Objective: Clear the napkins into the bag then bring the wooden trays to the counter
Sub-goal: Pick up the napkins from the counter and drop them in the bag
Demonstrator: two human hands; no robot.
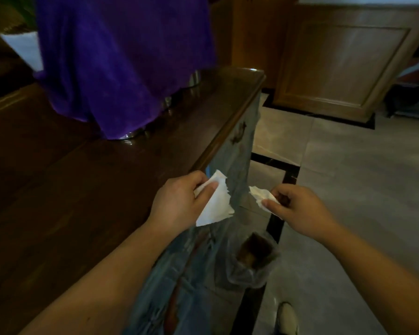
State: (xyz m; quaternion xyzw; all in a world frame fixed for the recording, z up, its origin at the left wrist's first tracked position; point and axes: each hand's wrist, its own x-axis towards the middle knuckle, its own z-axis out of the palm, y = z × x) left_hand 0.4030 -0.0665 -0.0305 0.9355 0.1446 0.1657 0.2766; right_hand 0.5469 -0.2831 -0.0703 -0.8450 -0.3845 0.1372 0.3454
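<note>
Each hand pinches a napkin, left hand [179, 201] a large napkin [215, 201], right hand [298, 209] a small scrap [261, 195], above the clear bag [252, 264] (mouth narrow), so a loose drop could miss onto the floor [348, 189].

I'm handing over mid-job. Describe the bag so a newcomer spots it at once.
Start at the dark wooden table and follow its right edge down to the tiled floor. The bag sits there, below the two hands holding white napkins. It is clear, crinkled plastic with an open mouth showing a brown inside.
</note>
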